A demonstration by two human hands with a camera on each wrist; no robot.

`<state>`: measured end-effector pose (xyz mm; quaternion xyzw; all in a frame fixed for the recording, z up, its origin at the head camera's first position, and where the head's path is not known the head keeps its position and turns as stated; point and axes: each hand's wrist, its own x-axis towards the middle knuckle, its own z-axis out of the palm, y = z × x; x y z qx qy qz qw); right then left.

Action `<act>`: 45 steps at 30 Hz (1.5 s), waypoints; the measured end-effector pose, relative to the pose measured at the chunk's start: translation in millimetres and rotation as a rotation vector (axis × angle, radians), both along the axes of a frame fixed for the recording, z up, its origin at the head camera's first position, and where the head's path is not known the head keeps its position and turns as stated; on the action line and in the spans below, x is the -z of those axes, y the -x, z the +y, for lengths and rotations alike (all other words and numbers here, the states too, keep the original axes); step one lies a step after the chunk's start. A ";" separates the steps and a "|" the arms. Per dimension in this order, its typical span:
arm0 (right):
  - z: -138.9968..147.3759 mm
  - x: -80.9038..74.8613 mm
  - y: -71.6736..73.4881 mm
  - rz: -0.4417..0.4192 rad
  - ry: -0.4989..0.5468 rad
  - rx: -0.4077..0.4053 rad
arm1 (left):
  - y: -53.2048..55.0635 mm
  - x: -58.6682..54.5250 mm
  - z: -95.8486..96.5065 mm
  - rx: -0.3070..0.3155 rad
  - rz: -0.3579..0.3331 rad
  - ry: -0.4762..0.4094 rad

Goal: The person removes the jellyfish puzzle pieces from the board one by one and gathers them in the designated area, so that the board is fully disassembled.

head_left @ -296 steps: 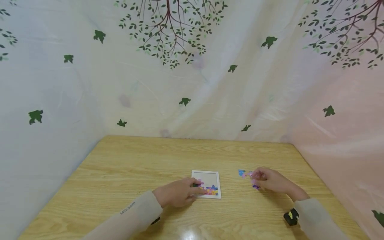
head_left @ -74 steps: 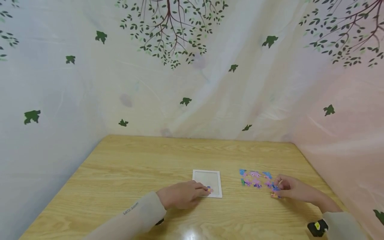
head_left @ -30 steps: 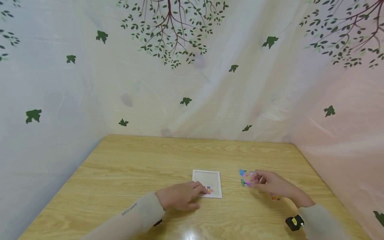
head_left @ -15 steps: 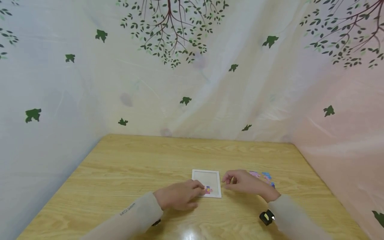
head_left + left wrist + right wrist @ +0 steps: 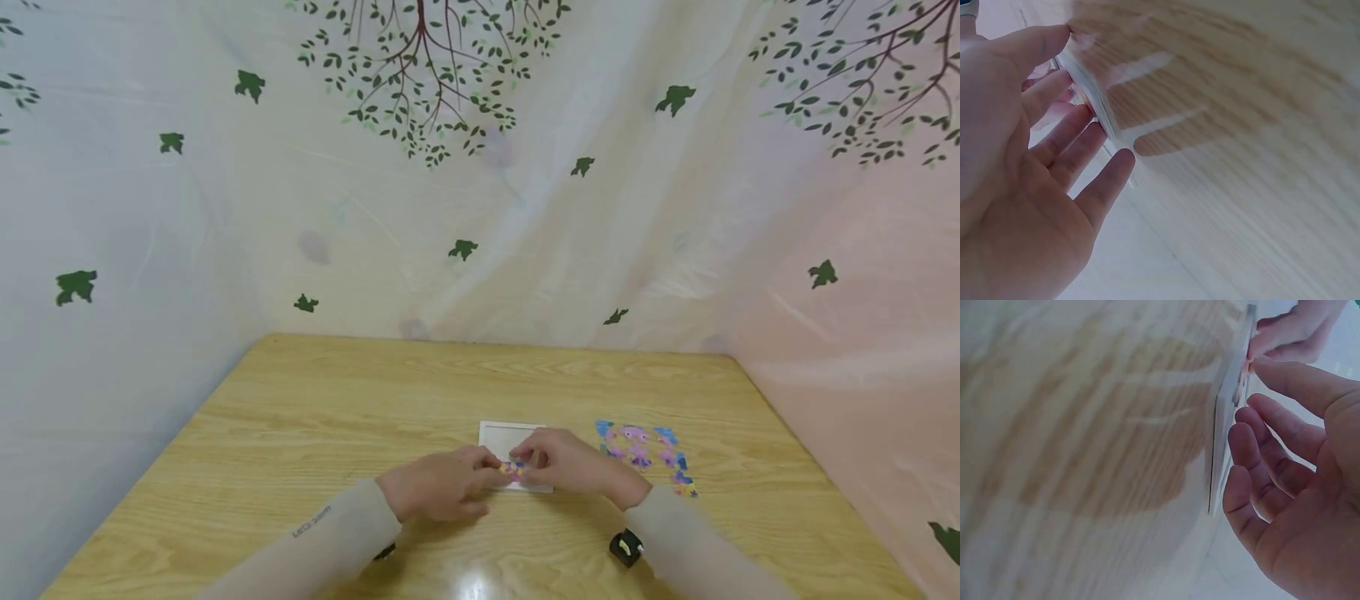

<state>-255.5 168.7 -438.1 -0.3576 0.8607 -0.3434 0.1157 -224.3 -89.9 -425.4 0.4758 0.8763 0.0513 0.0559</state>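
A white square puzzle frame (image 5: 491,427) lies mid-table, with a few pink, yellow and blue jigsaw pieces (image 5: 512,472) near its front edge. My left hand (image 5: 438,483) rests at the frame's left side, its fingers fairly straight, fingertips touching the frame and pieces. From the right, my right hand (image 5: 573,465) reaches over the frame. Its thumb and index finger seem to pinch a small jigsaw piece, mostly hidden by the fingers. Thumb tip (image 5: 1263,367) and frame edge (image 5: 1229,406) meet closely in the right wrist view.
Loose jigsaw pieces (image 5: 637,437) lie in a rough block to the right of the frame, with several more trailing toward the front. The wood-grain table (image 5: 360,392) meets a pale leaf-printed curtain (image 5: 375,250) at its back and sides.
Over the last second my right hand moved left from the loose pieces to the frame, uncovering those pieces. A green-edged piece seems gone from the block. My left hand has stayed at the frame.
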 end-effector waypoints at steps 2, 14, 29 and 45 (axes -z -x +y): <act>-2.7 -0.9 -1.9 0.003 -0.009 -0.004 | 0.9 0.0 -0.4 0.007 0.005 -0.003; -8.9 -2.1 -4.3 0.010 -0.027 0.015 | 3.0 -1.9 -5.3 0.007 -0.061 0.050; -10.0 -0.9 0.5 -0.044 -0.015 0.011 | 4.5 -3.2 -6.8 0.025 -0.106 0.001; 43.9 -11.4 10.4 -0.091 -0.016 0.004 | 4.9 -1.9 -6.4 0.014 -0.118 0.028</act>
